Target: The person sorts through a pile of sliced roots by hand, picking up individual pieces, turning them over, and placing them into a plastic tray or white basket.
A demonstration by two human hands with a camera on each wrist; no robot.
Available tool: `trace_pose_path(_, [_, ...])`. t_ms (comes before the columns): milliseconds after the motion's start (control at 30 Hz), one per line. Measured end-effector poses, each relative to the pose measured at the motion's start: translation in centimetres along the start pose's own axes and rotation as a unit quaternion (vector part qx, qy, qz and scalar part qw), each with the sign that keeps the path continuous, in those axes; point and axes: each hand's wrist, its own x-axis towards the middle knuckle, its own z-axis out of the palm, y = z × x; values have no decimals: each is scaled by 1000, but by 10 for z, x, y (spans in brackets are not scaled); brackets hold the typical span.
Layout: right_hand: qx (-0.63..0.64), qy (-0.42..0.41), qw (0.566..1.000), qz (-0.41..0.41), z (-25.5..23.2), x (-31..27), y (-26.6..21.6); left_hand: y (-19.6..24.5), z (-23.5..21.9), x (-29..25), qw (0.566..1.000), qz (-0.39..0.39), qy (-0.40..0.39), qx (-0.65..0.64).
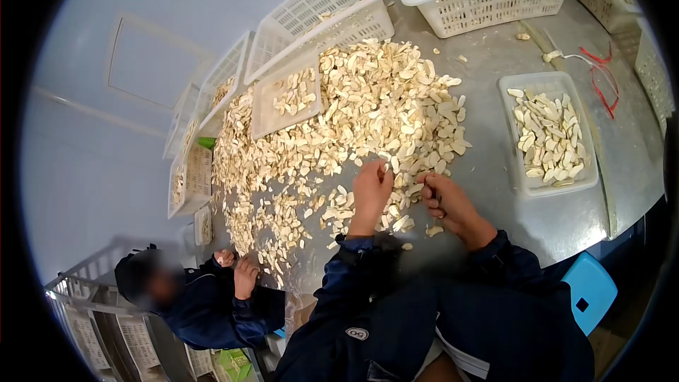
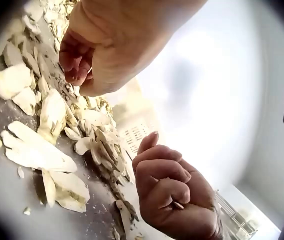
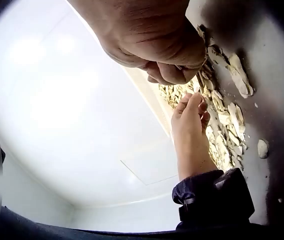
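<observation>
Pale, flat dried slices lie in a broad heap on a metal table. My left hand is at the heap's near edge, palm down, thumb and fingertips pinching a pale slice that is mostly hidden. Beside it on the right, my right hand is curled above the table; in the left wrist view the same right hand has a thin pale slice showing between its folded fingers. Loose slices lie below the left hand.
A white tray of slices stands to the right; another shallow tray sits on the heap. White slotted baskets line the far edge. Red and white cords lie at right. Another person works at the left.
</observation>
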Motion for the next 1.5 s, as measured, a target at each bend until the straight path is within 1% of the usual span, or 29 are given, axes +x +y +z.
trace_pose_path(33, [-3,-1,1000,1,0,0,0,4,0,3,999,26,11,23])
trace_pose_path(133, [-9,-5,1000,0,-2,0,0,8,13,12,994,86,56,29])
trace_pose_path(233, [-9,-7,1000,-6,-7,2,1,8,14,18,996,63,-12,69])
trace_pose_path(367, [-14,-3,1000,-2,-4,0,0,2,11,12,998,14,-29,-50])
trace_pose_path(467, [-20,-6,1000,6,-6,3,3,3,3,5,993,-29,-49,-100])
trace_pose_path(500, [-24,-7,1000,8,-7,4,3,6,0,3,984,-54,-74,-156])
trace_pose_path(567, [-25,43,998,25,7,-2,-5,20,-10,0,951,-101,-123,-266])
trace_pose_path(600, [-26,69,997,34,14,-4,-8,19,-11,1,940,-108,-136,-294])
trace_pose_path(667, [-23,69,997,38,17,-6,-8,16,-12,6,915,-119,-160,-350])
trace_pose_path(700, [-22,69,997,40,19,-7,-8,13,-7,9,944,-72,-115,-300])
trace_pose_path(733, [-44,51,997,34,14,-4,-5,10,2,14,966,-24,-67,-248])
trace_pose_path(767, [-67,33,997,28,6,2,0,11,8,18,981,24,-19,-193])
trace_pose_path(800, [-88,16,996,22,-2,6,5,12,12,22,991,50,-3,-123])
trace_pose_path(900, [-62,-28,998,1,-8,5,5,21,17,27,994,103,-4,-32])
trace_pose_path(933, [-52,-22,998,1,-9,5,4,12,21,30,993,112,-16,-14])
trace_pose_path(1033, [-15,-12,1000,2,-7,4,3,-4,23,26,995,65,54,-47])
trace_pose_path(1067, [0,-12,1000,3,-5,1,0,2,11,21,998,1,26,-62])
trace_pose_path(1167, [62,-4,998,-8,1,1,-1,-9,-13,2,995,46,80,30])
trace_pose_path(1200, [83,0,996,-12,2,1,0,-17,-14,3,985,105,98,91])
trace_pose_path(1300, [168,27,985,11,6,4,0,-7,-10,8,983,155,101,14])
trace_pose_path(1333, [172,-1,985,18,4,4,-1,-4,-5,14,988,138,61,-22])
trace_pose_path(1433, [188,-68,979,30,-13,4,-2,18,11,20,980,191,60,5])
trace_pose_path(1467, [197,-85,976,30,-16,4,-2,31,8,20,986,167,3,-4])
trace_pose_path(1500, [207,-101,973,31,-19,5,-3,32,13,21,987,162,0,3])
